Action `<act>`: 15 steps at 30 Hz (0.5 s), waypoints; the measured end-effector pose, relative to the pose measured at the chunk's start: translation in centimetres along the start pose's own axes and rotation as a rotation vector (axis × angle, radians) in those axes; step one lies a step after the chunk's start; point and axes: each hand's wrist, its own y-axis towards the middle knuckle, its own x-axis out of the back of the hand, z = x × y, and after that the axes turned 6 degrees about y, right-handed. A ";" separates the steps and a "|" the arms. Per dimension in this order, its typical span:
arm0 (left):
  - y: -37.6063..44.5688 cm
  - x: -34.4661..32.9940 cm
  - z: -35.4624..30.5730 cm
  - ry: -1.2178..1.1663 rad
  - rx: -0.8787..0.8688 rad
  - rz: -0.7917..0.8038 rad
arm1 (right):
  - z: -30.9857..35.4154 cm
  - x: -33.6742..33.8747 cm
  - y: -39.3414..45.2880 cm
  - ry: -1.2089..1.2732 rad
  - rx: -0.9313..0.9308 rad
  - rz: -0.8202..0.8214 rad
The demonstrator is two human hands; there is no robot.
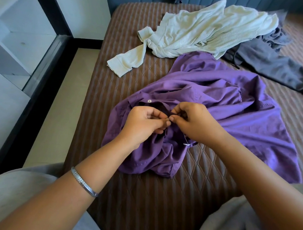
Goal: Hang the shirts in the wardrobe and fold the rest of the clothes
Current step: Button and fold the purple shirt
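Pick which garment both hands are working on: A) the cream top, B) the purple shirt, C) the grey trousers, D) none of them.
B. The left hand and right hand both pinch fabric near the collar of the purple shirt, while the cream top and grey trousers lie untouched farther up the bed.

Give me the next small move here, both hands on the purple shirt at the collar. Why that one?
Probably finish the fastening at the collar. The left hand and right hand both pinch the purple shirt just below its white button, fingertips almost meeting, so a button there seems half worked. The shirt lies crumpled on the bed; no hanger is in view yet.
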 end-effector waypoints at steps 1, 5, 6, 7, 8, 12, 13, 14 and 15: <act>0.0 0.0 0.0 -0.037 0.021 0.005 | 0.0 0.1 -0.1 0.049 -0.037 0.010; 0.2 0.1 0.0 -0.106 0.071 0.006 | 0.1 0.2 -0.2 0.191 -0.117 0.007; 0.3 0.1 0.1 -0.113 0.075 0.004 | 0.2 0.1 -0.3 0.204 -0.128 0.010; 0.3 0.0 0.1 -0.119 0.081 0.000 | 0.2 0.1 -0.3 0.217 -0.134 0.011; 0.3 0.0 0.2 -0.123 0.087 -0.006 | 0.2 0.1 -0.3 0.232 -0.139 0.008; 0.5 0.1 0.3 -0.129 0.100 -0.006 | 0.0 -0.4 -0.4 0.252 -0.151 -0.012; 0.5 0.2 0.3 -0.127 0.099 -0.001 | -0.1 -0.6 -0.4 0.251 -0.151 -0.016; 0.5 0.2 0.3 -0.125 0.098 0.004 | -0.2 -0.7 -0.4 0.255 -0.154 -0.016; 0.5 0.2 0.3 -0.126 0.097 0.006 | -0.2 -0.7 -0.4 0.263 -0.159 -0.016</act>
